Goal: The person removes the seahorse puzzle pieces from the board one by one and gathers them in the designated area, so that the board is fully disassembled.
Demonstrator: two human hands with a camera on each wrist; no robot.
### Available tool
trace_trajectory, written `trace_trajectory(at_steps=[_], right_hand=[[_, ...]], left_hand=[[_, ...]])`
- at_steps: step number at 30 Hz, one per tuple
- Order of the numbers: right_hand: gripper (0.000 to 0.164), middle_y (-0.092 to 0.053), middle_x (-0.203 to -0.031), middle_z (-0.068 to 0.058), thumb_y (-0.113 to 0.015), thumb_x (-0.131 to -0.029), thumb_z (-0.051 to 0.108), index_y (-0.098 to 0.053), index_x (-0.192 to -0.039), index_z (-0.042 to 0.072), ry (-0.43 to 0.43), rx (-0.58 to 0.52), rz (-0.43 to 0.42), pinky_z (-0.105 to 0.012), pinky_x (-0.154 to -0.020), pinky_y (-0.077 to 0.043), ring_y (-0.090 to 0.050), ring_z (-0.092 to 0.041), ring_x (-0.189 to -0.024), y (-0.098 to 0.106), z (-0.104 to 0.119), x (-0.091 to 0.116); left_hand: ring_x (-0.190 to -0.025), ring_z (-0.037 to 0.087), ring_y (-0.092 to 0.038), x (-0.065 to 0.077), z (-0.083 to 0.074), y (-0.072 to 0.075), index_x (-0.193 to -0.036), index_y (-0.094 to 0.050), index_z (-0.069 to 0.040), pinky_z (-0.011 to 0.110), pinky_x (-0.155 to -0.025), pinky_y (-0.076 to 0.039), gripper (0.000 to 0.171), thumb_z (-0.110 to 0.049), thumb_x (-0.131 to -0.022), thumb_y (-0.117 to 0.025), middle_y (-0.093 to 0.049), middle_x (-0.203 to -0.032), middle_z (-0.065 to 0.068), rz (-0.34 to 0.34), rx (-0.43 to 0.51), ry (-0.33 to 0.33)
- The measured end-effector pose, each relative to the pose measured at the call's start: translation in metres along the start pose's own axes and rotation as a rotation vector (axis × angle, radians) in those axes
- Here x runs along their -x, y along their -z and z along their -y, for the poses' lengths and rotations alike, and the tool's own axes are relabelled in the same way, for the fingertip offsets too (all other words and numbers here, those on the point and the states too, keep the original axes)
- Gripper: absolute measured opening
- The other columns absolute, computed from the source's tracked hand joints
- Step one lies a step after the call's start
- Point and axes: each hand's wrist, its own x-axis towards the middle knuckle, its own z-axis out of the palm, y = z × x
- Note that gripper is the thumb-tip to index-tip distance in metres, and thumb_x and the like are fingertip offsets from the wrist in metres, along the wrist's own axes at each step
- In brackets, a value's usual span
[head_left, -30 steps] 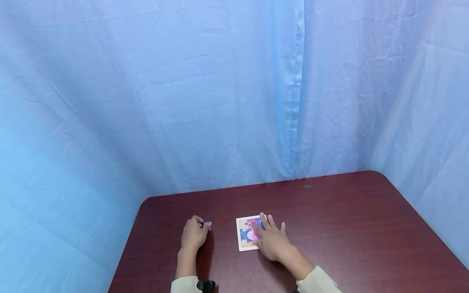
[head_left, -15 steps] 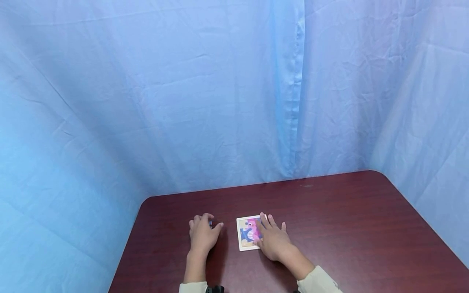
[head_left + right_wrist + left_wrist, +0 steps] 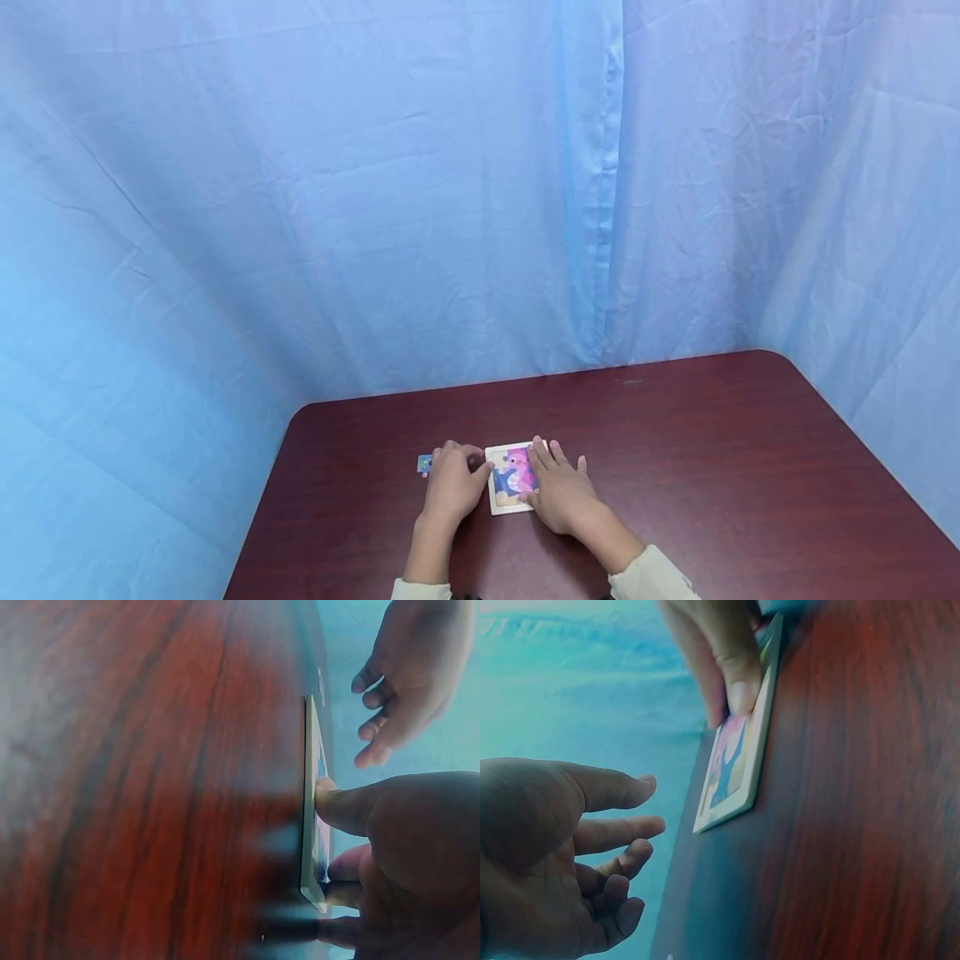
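Note:
A small square jigsaw puzzle [image 3: 515,479] in a white frame [image 3: 492,503] lies on the table, its picture showing a pink figure with blue and beige parts. My right hand [image 3: 564,493] rests on its right side, fingers spread, covering that part; the right wrist view has the thumb [image 3: 339,804] touching the frame. My left hand [image 3: 455,483] hovers at the frame's left edge, holding nothing. Its thumb [image 3: 619,789] and fingers bend loosely in the left wrist view. Left of that hand lies a small blue and green puzzle piece [image 3: 424,464], partly hidden by it.
The dark red-brown table [image 3: 675,450] has rounded back corners. Pale blue curtains [image 3: 450,208] hang behind it and along both sides. The puzzle lies nearer the table's left side than its right.
My left hand has left the small piece it was touching and moved right to the frame's left edge. The piece shows again on the table behind it. My right hand has barely moved.

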Motion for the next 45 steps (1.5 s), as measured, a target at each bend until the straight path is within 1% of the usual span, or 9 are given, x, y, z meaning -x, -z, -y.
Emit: trace_trajectory(at_steps=[4, 11, 16, 20, 25, 29, 35, 39, 45], right_hand=[[0.078, -0.032, -0.173, -0.016, -0.069, -0.099, 0.039, -0.039, -0.161, 0.003, -0.005, 0.005, 0.009, -0.078, -0.120, -0.025, -0.030, -0.041, -0.161, 0.001, 0.001, 0.000], [0.078, -0.032, -0.173, -0.016, -0.069, -0.099, 0.041, -0.040, -0.161, 0.003, -0.011, 0.029, 0.009, -0.078, -0.119, -0.026, -0.031, -0.041, -0.161, 0.002, 0.002, -0.001], [0.078, -0.031, -0.173, -0.016, -0.068, -0.100, 0.043, -0.039, -0.161, 0.004, -0.011, 0.023, 0.019, -0.078, -0.119, -0.025, -0.029, -0.040, -0.161, 0.002, 0.002, -0.002], [0.079, -0.031, -0.174, -0.016, -0.067, -0.100, 0.044, -0.039, -0.162, 0.003, -0.009, 0.021, 0.028, -0.079, -0.119, -0.025, -0.029, -0.041, -0.161, 0.003, 0.003, -0.001], [0.078, -0.031, -0.173, -0.016, -0.068, -0.100, 0.042, -0.039, -0.161, 0.003, -0.007, 0.024, 0.027, -0.079, -0.119, -0.025, -0.029, -0.041, -0.161, 0.005, 0.004, -0.001], [0.077, -0.033, -0.173, -0.017, -0.069, -0.099, 0.041, -0.041, -0.160, 0.003, -0.005, 0.022, 0.012, -0.079, -0.119, -0.026, -0.030, -0.041, -0.161, 0.005, 0.004, 0.000], [0.077, -0.031, -0.173, -0.016, -0.068, -0.100, 0.042, -0.040, -0.161, 0.003, -0.008, 0.019, 0.022, -0.079, -0.119, -0.025, -0.029, -0.041, -0.161, 0.003, 0.004, -0.001], [0.077, -0.032, -0.173, -0.016, -0.068, -0.100, 0.041, -0.040, -0.161, 0.004, -0.010, 0.014, 0.022, -0.079, -0.119, -0.025, -0.029, -0.041, -0.161, 0.003, 0.003, -0.001], [0.077, -0.032, -0.173, -0.016, -0.068, -0.100, 0.041, -0.040, -0.161, 0.004, -0.013, 0.015, 0.020, -0.079, -0.119, -0.025, -0.029, -0.041, -0.161, 0.002, 0.002, -0.002]], left_hand=[[-0.093, 0.021, -0.050, 0.000, -0.003, -0.008, -0.111, -0.079, -0.001, 0.042, -0.081, -0.046, 0.029, -0.018, -0.089, -0.083, -0.064, -0.097, 0.009, 0.025, -0.008, -0.025], [-0.092, 0.024, -0.054, -0.002, -0.005, -0.021, -0.117, -0.077, 0.003, 0.046, -0.084, -0.048, 0.039, -0.018, -0.085, -0.085, -0.063, -0.095, 0.009, 0.033, -0.028, -0.057], [-0.095, 0.028, -0.058, -0.003, -0.007, -0.026, -0.118, -0.078, 0.003, 0.049, -0.088, -0.049, 0.041, -0.018, -0.084, -0.086, -0.067, -0.100, 0.013, 0.039, -0.045, -0.077], [-0.099, 0.031, -0.059, -0.002, -0.009, -0.031, -0.118, -0.078, 0.003, 0.051, -0.091, -0.050, 0.040, -0.019, -0.085, -0.086, -0.068, -0.108, 0.017, 0.046, -0.039, -0.069], [-0.101, 0.032, -0.061, -0.002, -0.011, -0.034, -0.117, -0.079, 0.001, 0.053, -0.093, -0.050, 0.039, -0.020, -0.085, -0.086, -0.069, -0.111, 0.018, 0.038, -0.070, -0.074], [-0.101, 0.034, -0.064, -0.002, -0.011, -0.036, -0.114, -0.081, -0.001, 0.054, -0.092, -0.051, 0.035, -0.019, -0.084, -0.086, -0.071, -0.107, 0.017, 0.017, -0.076, -0.083], [-0.101, 0.033, -0.065, -0.005, -0.010, -0.037, -0.107, -0.082, -0.002, 0.054, -0.093, -0.050, 0.027, -0.017, -0.085, -0.084, -0.070, -0.102, 0.013, 0.009, -0.036, -0.060], [-0.100, 0.033, -0.065, -0.007, -0.011, -0.037, -0.104, -0.081, -0.002, 0.054, -0.092, -0.051, 0.024, -0.017, -0.085, -0.084, -0.069, -0.100, 0.012, 0.003, -0.033, -0.052], [-0.093, 0.026, -0.062, -0.008, -0.010, -0.040, -0.102, -0.074, -0.004, 0.049, -0.088, -0.049, 0.024, -0.016, -0.084, -0.084, -0.066, -0.094, 0.007, 0.008, -0.024, -0.034]])
